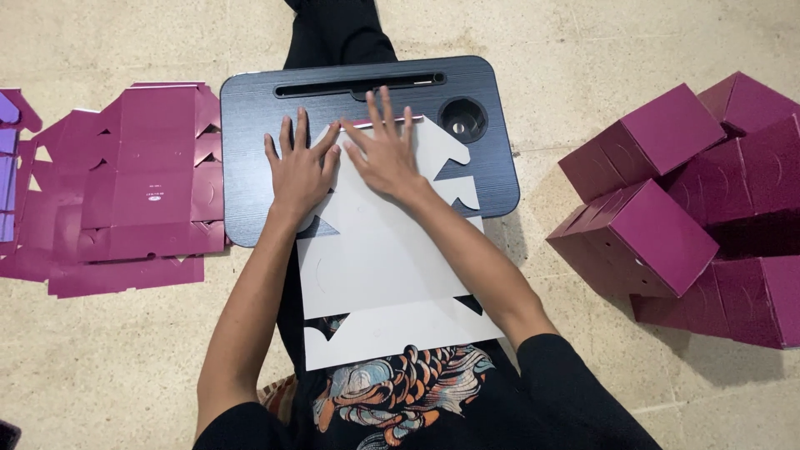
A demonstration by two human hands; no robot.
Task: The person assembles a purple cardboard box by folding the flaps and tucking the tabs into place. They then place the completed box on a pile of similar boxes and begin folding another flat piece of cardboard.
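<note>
i have both hands flat on a white box blank (379, 275) that lies white side up across a dark lap tray (258, 117) and down over my lap. my left hand (300, 167) is spread wide, palm down, fingers fanned toward the far edge of the blank. my right hand (385, 154) is spread the same way just beside it, its thumb touching or almost touching the left index finger. neither hand pinches anything; both press down on the card near its far end, where a thin magenta edge shows past my right fingertips.

around me: a heap of flat magenta blanks (125, 192) lies on the floor to my left, its near edge tucked against the tray's left side. a pile of folded magenta boxes (692, 208) sits to my right, well apart from the tray, with bare floor (533, 50) between. the tray has a long slot (358, 83) along its far edge and a round cup hole (462, 119) at the far right corner, just beside the blank's flap.

nothing lies on top of the blank but my hands. the blank overhangs the tray's near edge and ends at my shirt (400, 392). open tray surface shows left of my left hand and along the far edge
</note>
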